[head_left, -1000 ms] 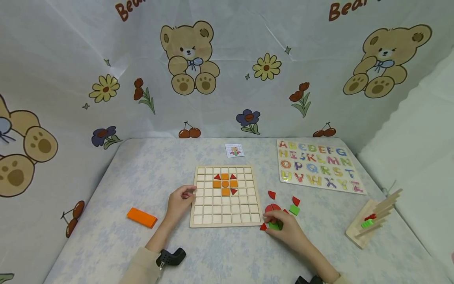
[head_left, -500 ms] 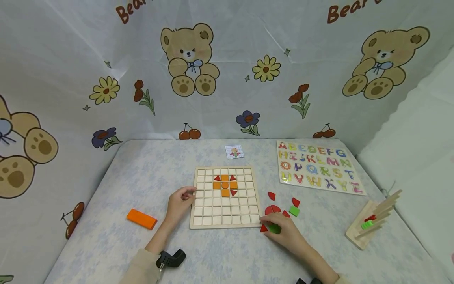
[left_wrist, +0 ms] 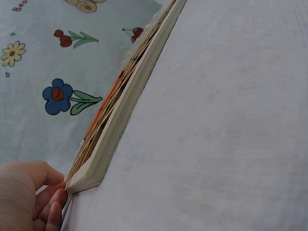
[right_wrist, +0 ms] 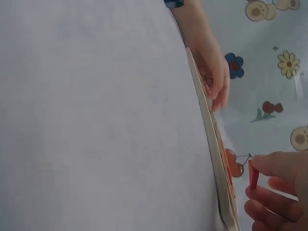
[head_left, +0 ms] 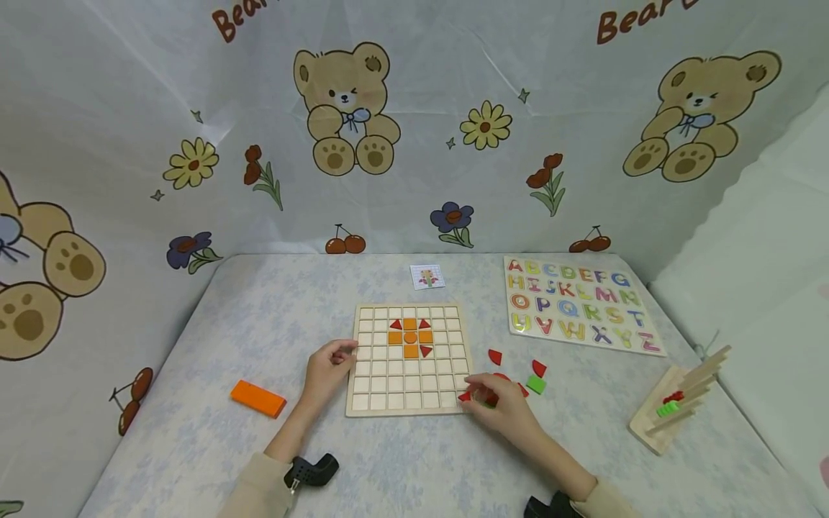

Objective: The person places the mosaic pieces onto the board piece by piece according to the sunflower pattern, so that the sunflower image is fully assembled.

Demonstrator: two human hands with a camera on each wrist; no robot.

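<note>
A wooden grid board (head_left: pixel 397 385) lies on the table, with orange squares, an orange circle (head_left: pixel 410 337) and three red triangles (head_left: pixel 425 351) set in its upper middle. My left hand (head_left: pixel 327 370) holds the board's left edge, thumb and fingertips meeting at the rim in the left wrist view. Between thumb and fingers, my right hand (head_left: pixel 508 410) pinches a red triangle piece (right_wrist: pixel 253 174) by the board's lower right corner. Under and behind that hand lie more red and green pieces, partly hidden. A green square (head_left: pixel 536 384) and red quarter-round pieces (head_left: pixel 495 357) lie beyond it.
Behind the board is a small picture card (head_left: pixel 427 277). An alphabet puzzle board (head_left: pixel 583 306) lies at the back right, and a wooden peg stand (head_left: pixel 673 410) with red and green beads at the right. An orange box (head_left: pixel 257 398) sits left of the left arm.
My right hand has picked up the red triangle from beside the board and moved left with it to the board's lower right corner. The left hand has stayed at the edge.
</note>
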